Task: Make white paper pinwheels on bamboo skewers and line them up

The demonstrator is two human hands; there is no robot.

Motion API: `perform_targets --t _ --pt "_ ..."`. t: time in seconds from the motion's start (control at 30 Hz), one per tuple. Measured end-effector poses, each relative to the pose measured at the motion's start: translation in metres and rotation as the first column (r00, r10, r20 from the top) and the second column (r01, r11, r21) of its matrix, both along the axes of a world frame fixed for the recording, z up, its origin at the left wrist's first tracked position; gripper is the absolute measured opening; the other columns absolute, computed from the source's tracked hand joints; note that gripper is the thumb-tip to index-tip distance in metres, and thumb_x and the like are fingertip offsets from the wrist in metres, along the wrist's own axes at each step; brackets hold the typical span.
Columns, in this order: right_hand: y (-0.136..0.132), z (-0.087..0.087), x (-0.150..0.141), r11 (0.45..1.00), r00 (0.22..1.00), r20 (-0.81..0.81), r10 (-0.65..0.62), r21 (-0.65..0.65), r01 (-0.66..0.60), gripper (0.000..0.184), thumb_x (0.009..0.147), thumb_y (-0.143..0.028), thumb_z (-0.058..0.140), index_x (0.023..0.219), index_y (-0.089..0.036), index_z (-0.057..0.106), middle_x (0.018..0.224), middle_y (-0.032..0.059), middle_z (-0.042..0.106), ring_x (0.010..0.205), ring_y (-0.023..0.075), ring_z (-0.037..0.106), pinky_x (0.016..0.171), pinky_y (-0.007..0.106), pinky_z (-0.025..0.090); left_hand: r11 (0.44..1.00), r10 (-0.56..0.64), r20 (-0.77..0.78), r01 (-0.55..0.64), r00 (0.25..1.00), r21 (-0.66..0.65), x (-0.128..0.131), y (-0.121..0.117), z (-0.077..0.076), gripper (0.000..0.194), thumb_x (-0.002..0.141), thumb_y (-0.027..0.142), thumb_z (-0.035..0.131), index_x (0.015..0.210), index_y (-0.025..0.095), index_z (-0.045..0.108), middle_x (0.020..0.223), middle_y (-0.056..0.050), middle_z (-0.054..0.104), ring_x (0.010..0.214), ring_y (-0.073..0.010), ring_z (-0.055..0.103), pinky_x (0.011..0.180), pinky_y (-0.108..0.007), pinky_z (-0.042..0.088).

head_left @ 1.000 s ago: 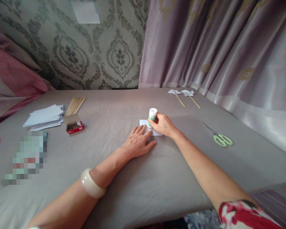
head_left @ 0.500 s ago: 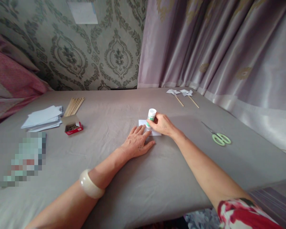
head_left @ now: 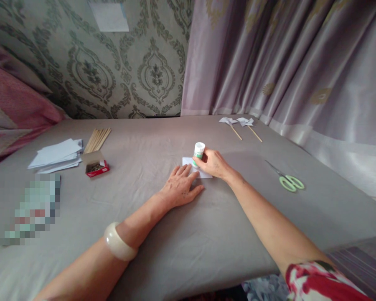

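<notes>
On a grey cloth [head_left: 150, 142], a white-and-green tube [head_left: 199, 149] stands nearly upright over a small sheet of paper [head_left: 206, 175], its white end up, pinched between the thumb and fingers of the right hand [head_left: 215, 164]; whether its lower end touches the sheet is too small to tell. The left hand [head_left: 181, 186] lies flat beside it, palm down, thumb spread from the fingers, fingertips on the paper. The tube looks light and stiff, likely smooth plastic that could turn slippery in damp fingers; its middle, below the white end, seems the surest place to hold. The paper should prove more delicate, thin and quick to slide, crease or tear, best pressed down with flat fingertips near an edge. Scissors [head_left: 291, 183] lie to the right, well apart from both hands.
</notes>
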State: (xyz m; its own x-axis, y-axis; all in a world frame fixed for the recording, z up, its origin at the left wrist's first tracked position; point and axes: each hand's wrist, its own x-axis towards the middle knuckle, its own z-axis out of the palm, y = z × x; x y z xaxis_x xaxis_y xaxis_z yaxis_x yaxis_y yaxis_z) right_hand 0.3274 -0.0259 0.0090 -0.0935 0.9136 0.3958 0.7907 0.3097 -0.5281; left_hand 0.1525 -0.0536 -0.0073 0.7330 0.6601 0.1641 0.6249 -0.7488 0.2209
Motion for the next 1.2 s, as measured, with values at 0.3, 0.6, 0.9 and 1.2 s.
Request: perform_targets --t 0.3,0.6,0.9,1.2 --pt "-0.001 -0.002 0.004 1.0 1.0 -0.007 0.029 -0.006 -0.029 0.02 0.079 -0.035 0.057 0.078 -0.014 0.059 0.064 0.0024 0.062 0.055 0.0116 0.052 0.053 0.022 0.037 1.0 0.001 -0.031 -0.001 1.0 0.002 0.0 0.0 0.001 0.055 0.09 0.055 0.038 0.127 0.017 0.052 0.142 -0.019 0.044 0.135 -0.0315 0.035 0.111 -0.052 0.023" --pt "0.0 -0.001 0.007 0.999 0.999 -0.012 0.046 -0.017 -0.046 0.022 0.079 -0.036 0.057 0.078 -0.015 0.059 0.064 0.0016 0.061 0.054 0.0112 0.052 0.053 0.022 0.036 1.0 0.007 -0.056 -0.006 0.998 0.013 0.0 0.0 0.001 0.057 0.09 0.055 0.036 0.129 0.017 0.05 0.142 -0.019 0.044 0.135 -0.0314 0.036 0.112 -0.051 0.023" --pt "0.0 0.001 0.007 0.998 0.996 -0.083 0.044 -0.039 -0.048 0.02 0.076 -0.035 0.059 0.074 -0.015 0.059 0.06 0.0003 0.059 0.053 0.0112 0.051 0.052 0.023 0.036 1.0 -0.001 -0.008 0.001 1.0 0.014 -0.001 0.001 -0.001 0.053 0.09 0.054 0.038 0.127 0.019 0.052 0.138 -0.016 0.046 0.132 -0.0316 0.038 0.111 -0.051 0.024" --pt "0.0 0.023 0.021 1.0 0.457 -0.89 -0.017 -0.005 0.027 0.029 0.063 -0.037 0.072 0.085 -0.019 0.062 0.067 -0.0041 0.06 0.049 0.0078 0.053 0.041 0.02 0.041 0.996 0.024 0.049 -0.028 0.998 0.09 -0.003 0.002 -0.006 0.051 0.088 0.057 0.041 0.123 0.023 0.058 0.13 -0.015 0.048 0.119 -0.0331 0.045 0.1 -0.052 0.033"
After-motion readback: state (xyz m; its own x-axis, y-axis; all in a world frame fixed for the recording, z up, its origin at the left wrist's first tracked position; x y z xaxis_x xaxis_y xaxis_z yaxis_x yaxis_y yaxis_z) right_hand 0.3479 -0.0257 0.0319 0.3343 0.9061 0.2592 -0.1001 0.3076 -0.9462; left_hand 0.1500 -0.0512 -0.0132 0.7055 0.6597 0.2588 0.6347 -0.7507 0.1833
